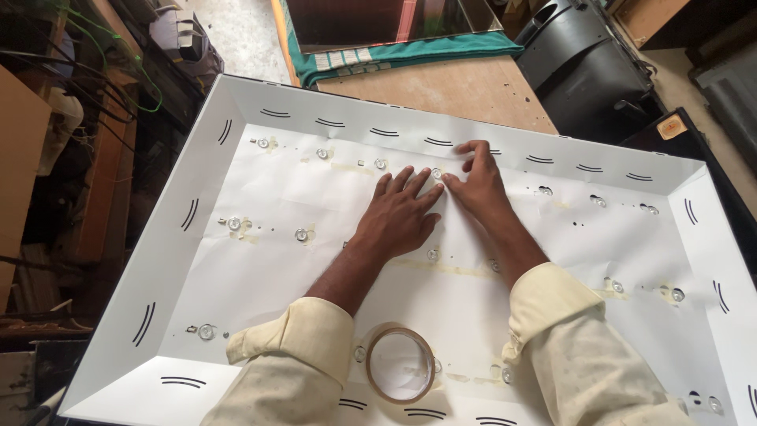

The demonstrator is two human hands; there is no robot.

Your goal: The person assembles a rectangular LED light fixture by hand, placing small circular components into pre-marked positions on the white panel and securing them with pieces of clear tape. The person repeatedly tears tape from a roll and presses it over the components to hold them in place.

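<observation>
A large white tray-shaped panel (236, 102) with sloped walls lies in front of me. Its flat floor carries rows of small clear round lenses (300, 234), some with yellowish tape around them. My left hand (398, 217) lies flat on the white sheet, fingers apart and pointing up-right. My right hand (479, 183) rests beside it, fingertips pressing on the sheet near a lens (436, 173) in the top row. The two hands touch at the fingertips. A roll of clear brownish tape (400, 364) lies on the panel between my cream sleeves. Neither hand holds anything.
The panel rests on a wooden table (441, 87). A green striped cloth (394, 57) under a dark glass sheet lies at the far edge. A black plastic casing (583, 67) stands at the upper right. Cluttered shelves with cables (95, 95) fill the left side.
</observation>
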